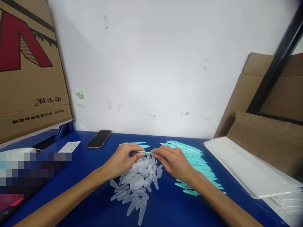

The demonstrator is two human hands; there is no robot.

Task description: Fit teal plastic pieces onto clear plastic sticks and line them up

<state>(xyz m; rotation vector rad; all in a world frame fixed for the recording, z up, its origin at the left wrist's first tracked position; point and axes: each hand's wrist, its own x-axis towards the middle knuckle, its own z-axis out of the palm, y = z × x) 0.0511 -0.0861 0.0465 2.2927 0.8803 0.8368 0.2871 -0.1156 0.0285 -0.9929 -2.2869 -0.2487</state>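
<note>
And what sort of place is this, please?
Probably a small workshop or packing corner: there are piles of frosted pieces and turquoise strips, and a large printed cardboard box at the left.

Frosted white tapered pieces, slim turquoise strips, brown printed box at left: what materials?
Frosted white tapered pieces: probably plastic, matte; cloudy translucence.
Slim turquoise strips: likely plastic, satin; even colour, smooth outlines, though another coated material is possible.
Brown printed box: apparently cardboard, matte; dull tan face, printed lettering.

Frosted plastic pieces (139,183); smooth plastic strips (200,164); glossy phone screen (99,139); matt cardboard box (30,86).
</note>
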